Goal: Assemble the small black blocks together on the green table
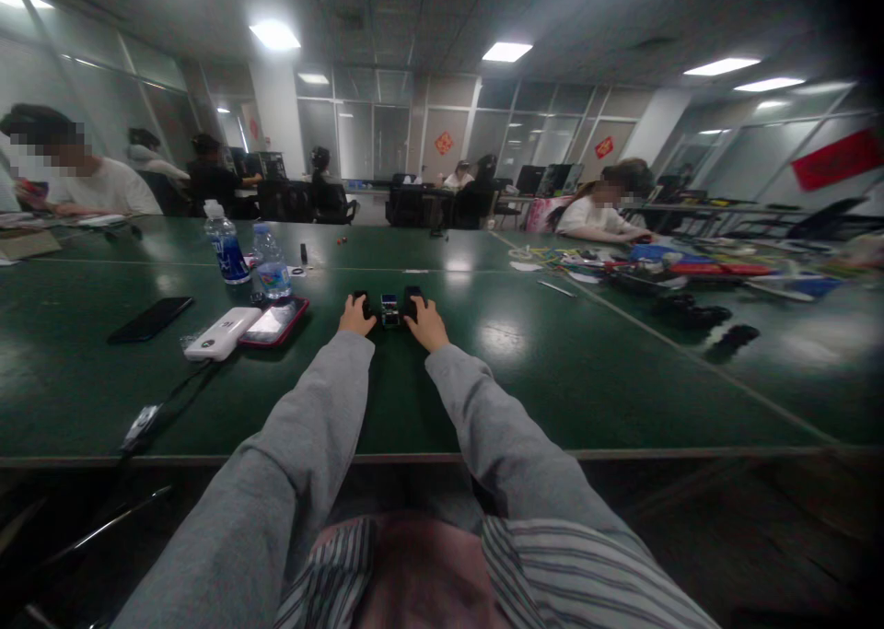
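Clasping the small black device [390, 309] between them, left hand [357, 317] and right hand [427, 324] curl around its 2 ends; at full stretch, their grip may slip.

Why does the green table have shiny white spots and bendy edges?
Head view: ceiling lights glare off the glossy table; the wide lens bends its edge and darkens the corners; the small device between the left hand and right hand looks soft.
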`<state>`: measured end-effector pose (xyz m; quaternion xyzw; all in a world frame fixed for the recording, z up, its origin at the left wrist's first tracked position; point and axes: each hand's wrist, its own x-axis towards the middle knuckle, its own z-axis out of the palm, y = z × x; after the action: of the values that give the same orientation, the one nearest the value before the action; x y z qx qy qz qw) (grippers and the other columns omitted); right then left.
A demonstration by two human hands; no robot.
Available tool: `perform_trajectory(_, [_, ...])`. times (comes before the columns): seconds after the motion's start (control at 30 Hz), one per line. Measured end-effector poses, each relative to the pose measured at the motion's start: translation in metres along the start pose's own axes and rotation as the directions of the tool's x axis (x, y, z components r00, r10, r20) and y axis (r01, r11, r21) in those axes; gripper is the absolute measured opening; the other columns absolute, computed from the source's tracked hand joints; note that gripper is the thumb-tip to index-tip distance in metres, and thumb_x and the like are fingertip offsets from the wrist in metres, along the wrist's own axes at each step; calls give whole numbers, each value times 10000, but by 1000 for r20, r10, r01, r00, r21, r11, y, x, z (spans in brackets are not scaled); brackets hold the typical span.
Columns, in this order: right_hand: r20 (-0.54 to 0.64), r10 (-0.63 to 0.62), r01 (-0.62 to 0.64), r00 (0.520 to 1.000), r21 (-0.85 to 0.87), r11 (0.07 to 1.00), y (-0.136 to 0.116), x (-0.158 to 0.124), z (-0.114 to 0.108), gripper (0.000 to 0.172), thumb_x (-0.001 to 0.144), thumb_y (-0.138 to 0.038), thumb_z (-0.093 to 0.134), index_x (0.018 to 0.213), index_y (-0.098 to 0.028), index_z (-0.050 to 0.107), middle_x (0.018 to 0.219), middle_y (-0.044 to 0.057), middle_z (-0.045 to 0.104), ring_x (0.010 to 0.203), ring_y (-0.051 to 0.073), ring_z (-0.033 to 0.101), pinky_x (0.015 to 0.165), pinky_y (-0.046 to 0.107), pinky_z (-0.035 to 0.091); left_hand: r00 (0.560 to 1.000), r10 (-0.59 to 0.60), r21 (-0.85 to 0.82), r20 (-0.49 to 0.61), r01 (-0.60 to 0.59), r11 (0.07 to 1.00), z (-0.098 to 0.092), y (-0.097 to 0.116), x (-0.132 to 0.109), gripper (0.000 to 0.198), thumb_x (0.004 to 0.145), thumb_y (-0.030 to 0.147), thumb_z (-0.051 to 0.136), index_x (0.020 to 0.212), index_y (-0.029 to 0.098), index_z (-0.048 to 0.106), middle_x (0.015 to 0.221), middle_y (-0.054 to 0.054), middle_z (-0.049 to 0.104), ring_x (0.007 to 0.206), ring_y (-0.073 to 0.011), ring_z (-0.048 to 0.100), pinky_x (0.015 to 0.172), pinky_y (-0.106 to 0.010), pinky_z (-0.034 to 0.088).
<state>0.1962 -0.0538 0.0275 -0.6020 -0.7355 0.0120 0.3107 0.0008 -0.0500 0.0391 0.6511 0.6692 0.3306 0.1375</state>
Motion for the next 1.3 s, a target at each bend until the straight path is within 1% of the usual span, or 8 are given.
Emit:
perform_trajectory(0.17, [-34, 10, -9, 999, 20, 1000, -4, 0, -3, 470, 831, -278, 488, 1288, -255, 381, 1164, 103, 462, 955, 221, 565, 828, 364, 456, 1000, 17, 77, -13, -16, 997, 3, -4, 4, 651, 740, 300, 626, 1335, 226, 372, 1464, -121, 262, 1317, -275, 332, 1050, -381, 345])
perform_trajectory(0.43, [-404, 23, 34, 914, 134, 990, 7, 10, -23, 478, 816, -216, 419, 1292, -208, 369, 1286, 113, 382, 1103, 202, 463, 920, 342, 409, 996, 76, 79, -51, -72, 994, 6, -10, 10, 638, 743, 263, 596, 1338, 182, 382, 1444, -145, 301, 1318, -272, 331, 1043, -382, 355])
perform_trajectory(0.67, [-275, 224, -204, 935, 102, 974, 38, 13, -3, 416, 748, -221, 490, 1159, -158, 468, 1084, 131, 477, 956, 228, 489, 814, 361, 419, 998, 53, 107, -27, -50, 993, 7, -14, 12, 653, 743, 287, 605, 1345, 178, 375, 1441, -163, 301, 1307, -295, 346, 1019, -398, 370])
perform_trajectory(0.8, [-334, 231, -236, 914, 24, 971, 35, 13, -2, 354, 782, -249, 455, 1116, -140, 500, 1077, 159, 485, 1019, 269, 438, 841, 412, 373, 995, 72, 163, -62, -61, 985, 6, -13, 10, 649, 761, 361, 595, 1346, 177, 383, 1442, -175, 293, 1318, -317, 312, 1033, -452, 321])
perform_trajectory(0.9, [-420, 146, -167, 896, -13, 986, 25, 13, -9, 328, 826, -221, 372, 1114, -150, 513, 1143, 153, 478, 1110, 264, 376, 901, 420, 322, 978, 130, 194, -163, -97, 976, 3, -6, 5, 499, 832, 441, 483, 1288, 237, 466, 1422, -119, 350, 1324, -307, 285, 1046, -515, 253])
perform_trajectory(1.0, [-385, -20, 1, 923, -49, 999, 13, 11, -14, 322, 851, -192, 330, 1102, -178, 531, 1132, 113, 507, 1131, 226, 368, 938, 385, 292, 935, 268, 211, -233, -220, 952, -3, 5, -2, 437, 812, 542, 477, 1161, 298, 577, 1384, -51, 413, 1329, -283, 250, 1062, -492, 211])
perform_trajectory(1.13, [-248, -156, 138, 956, -91, 986, 3, 8, -11, 274, 859, -198, 355, 1023, -188, 574, 1059, 97, 542, 1088, 220, 400, 908, 361, 316, 880, 448, 265, -157, -399, 878, -9, 16, -12, 439, 661, 585, 645, 1006, 315, 659, 1308, -22, 488, 1314, -305, 237, 1057, -490, 179])
perform_trajectory(1.3, [-155, -187, 171, 970, -108, 979, 3, 8, -5, 245, 862, -222, 385, 1001, -186, 583, 1030, 97, 527, 982, 212, 447, 856, 349, 365, 875, 474, 287, -98, -431, 855, -7, 14, -14, 301, 690, 510, 662, 932, 332, 683, 1250, -7, 536, 1292, -297, 261, 1023, -489, 196])
